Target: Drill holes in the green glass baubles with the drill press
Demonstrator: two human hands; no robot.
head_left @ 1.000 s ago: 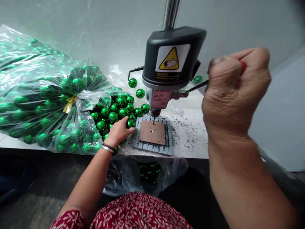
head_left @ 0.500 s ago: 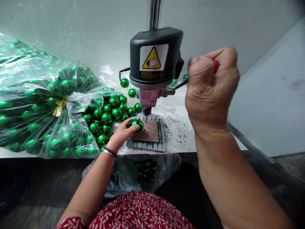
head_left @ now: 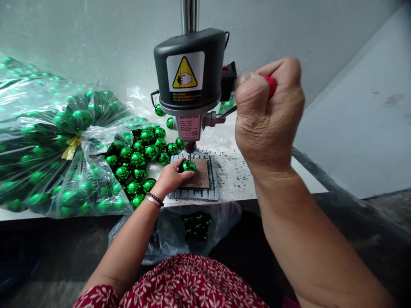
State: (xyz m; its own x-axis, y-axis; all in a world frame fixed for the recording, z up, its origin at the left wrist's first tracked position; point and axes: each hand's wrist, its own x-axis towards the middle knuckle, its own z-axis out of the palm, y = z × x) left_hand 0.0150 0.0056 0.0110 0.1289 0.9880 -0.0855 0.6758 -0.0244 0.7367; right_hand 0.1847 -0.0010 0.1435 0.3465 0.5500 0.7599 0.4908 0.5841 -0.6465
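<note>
My left hand (head_left: 173, 174) grips a shiny green bauble (head_left: 189, 166) between thumb and fingers, over a brown board (head_left: 201, 176) on the metal base plate (head_left: 213, 192). Directly above the bauble is the bit of a bench drill press (head_left: 190, 92); whether the tip touches the bauble I cannot tell. My right hand (head_left: 268, 115) is wrapped round the red knob (head_left: 272, 87) of the drill press lever (head_left: 228, 112), raised to the right of the drill head. Part of the knob is hidden by the fingers.
Loose green baubles (head_left: 138, 159) lie left of the base plate beside a large clear bag of baubles (head_left: 41, 158) tied with a yellow strip (head_left: 72, 146). Dark shavings (head_left: 236, 171) litter the white tabletop (head_left: 253, 188). Another clear bag (head_left: 221, 224) hangs below the front edge, baubles inside.
My left hand has brought the bauble to the right, from beside the drill bit to beneath it. My right hand still holds the lever knob. The whole view has shifted slightly.
</note>
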